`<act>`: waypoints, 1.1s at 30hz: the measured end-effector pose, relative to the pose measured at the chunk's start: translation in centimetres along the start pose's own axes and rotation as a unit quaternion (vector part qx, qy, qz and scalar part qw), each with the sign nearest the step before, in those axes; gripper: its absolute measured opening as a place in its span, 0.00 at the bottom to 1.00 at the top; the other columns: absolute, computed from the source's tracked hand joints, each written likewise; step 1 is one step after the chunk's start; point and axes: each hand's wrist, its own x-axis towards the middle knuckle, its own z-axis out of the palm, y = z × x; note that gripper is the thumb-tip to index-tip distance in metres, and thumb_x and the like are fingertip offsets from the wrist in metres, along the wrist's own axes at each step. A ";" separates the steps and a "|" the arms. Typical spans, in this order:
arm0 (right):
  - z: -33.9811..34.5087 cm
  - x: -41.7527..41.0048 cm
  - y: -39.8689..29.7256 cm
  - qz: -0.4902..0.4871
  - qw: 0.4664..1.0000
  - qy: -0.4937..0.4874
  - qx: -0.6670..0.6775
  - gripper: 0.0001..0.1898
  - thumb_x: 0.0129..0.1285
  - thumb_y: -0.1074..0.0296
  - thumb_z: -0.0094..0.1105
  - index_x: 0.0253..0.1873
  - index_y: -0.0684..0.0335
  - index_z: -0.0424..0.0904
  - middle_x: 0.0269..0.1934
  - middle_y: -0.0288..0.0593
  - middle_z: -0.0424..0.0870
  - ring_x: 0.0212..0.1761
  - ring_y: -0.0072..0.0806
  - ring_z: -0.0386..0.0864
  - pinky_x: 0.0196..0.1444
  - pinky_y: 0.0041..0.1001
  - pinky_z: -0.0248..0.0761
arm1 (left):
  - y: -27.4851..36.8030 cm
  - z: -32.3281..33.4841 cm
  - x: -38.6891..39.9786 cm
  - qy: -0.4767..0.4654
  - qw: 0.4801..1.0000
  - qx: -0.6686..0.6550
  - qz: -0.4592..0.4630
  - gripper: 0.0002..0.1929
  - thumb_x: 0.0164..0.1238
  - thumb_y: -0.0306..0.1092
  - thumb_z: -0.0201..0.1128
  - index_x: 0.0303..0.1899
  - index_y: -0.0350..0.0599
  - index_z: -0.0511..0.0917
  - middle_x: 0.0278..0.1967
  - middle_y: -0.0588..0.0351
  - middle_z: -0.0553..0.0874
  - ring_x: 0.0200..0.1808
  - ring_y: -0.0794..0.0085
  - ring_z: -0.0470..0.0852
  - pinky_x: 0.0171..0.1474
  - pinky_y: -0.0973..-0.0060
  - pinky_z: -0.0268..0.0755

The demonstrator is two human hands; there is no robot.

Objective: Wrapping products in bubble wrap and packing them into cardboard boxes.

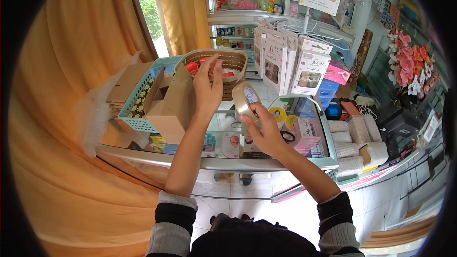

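Note:
In my right hand (266, 134) is a roll of clear packing tape (238, 101), gripped at its near edge above the glass counter (223, 119). My left hand (209, 91) is raised beside an open cardboard box (167, 123), fingers upward and thumb apart, with nothing visible in it. Behind that hand stands a brown woven plastic basket (238, 59) with red packets (192, 67) inside. The box partly hides a turquoise plastic basket (137, 124), which holds small items with yellowish tops (141, 101). A black scissors handle (287, 136) shows right of my right hand.
Boxed false nails (275, 60) hang from a white wire rack at the back right. Bubble-wrapped parcels (351, 146) are stacked right of the counter. Flattened cardboard (128, 84) and bubble wrap (94, 117) lie left, against an orange curtain (60, 78).

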 end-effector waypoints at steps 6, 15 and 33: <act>-0.3 0.1 0.2 0.011 0.996 -0.002 0.086 0.11 0.71 0.66 0.55 0.48 0.68 0.70 0.36 0.43 0.82 0.36 0.20 0.76 0.37 0.23 0.70 | 0.4 0.0 -0.1 -0.067 0.991 -0.079 -0.086 0.15 0.75 0.37 0.54 0.52 0.36 0.78 0.40 0.54 0.86 0.33 0.80 0.81 0.35 0.82 0.73; -0.1 -0.1 0.6 -0.100 0.995 0.015 0.006 0.11 0.70 0.69 0.55 0.50 0.69 0.70 0.38 0.44 0.80 0.38 0.23 0.76 0.41 0.23 0.69 | 1.4 -1.2 0.1 -0.203 0.944 -0.102 -0.241 0.24 0.73 0.53 0.53 0.44 0.37 0.82 0.32 0.58 0.83 0.27 0.82 0.77 0.28 0.84 0.70; 0.0 -0.3 0.4 -0.089 0.996 -0.007 0.026 0.11 0.68 0.70 0.57 0.50 0.67 0.70 0.36 0.46 0.76 0.35 0.27 0.73 0.41 0.25 0.67 | 0.8 -1.0 -0.1 -0.306 0.881 -0.173 -0.316 0.27 0.78 0.55 0.39 0.56 0.46 0.80 0.47 0.58 0.85 0.48 0.78 0.80 0.52 0.75 0.72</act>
